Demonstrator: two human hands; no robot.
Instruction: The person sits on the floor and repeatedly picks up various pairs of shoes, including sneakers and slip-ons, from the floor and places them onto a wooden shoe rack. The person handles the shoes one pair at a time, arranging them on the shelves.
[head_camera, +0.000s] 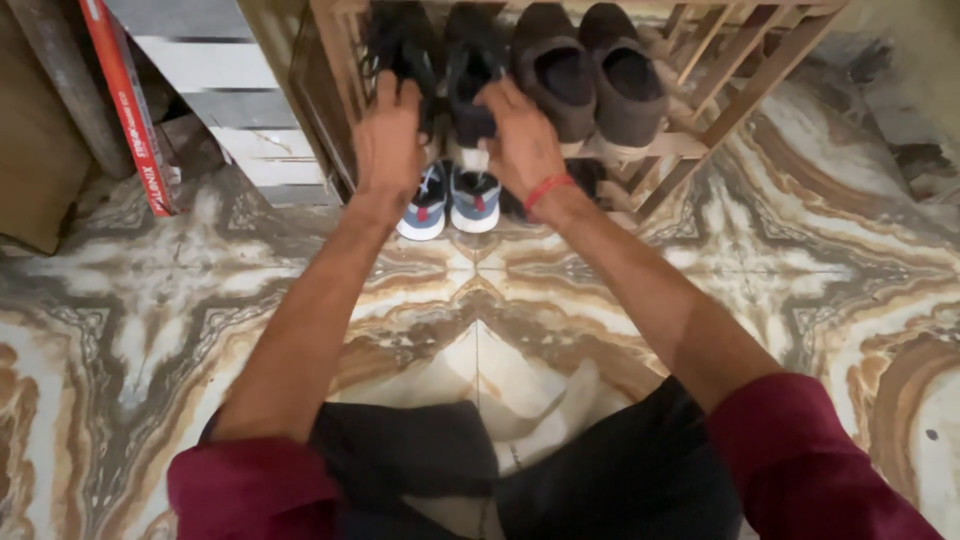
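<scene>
A wooden shoe rack (690, 145) stands on the marble floor ahead of me. On its upper shelf sits a pair of black shoes: my left hand (388, 135) grips the left black shoe (400, 45), and my right hand (520, 140), with a red thread at the wrist, grips the right black shoe (472, 75). A pair of dark brown slip-on shoes (595, 70) rests beside them on the same shelf. Below my hands a pair of grey-blue sneakers (450, 200) with white toes pokes out from the lower shelf.
A red flat box (130, 110) leans against a wall at the left next to grey and white steps (235, 100). The patterned marble floor (470, 290) stretches between me and the rack. My knees in dark trousers show at the bottom.
</scene>
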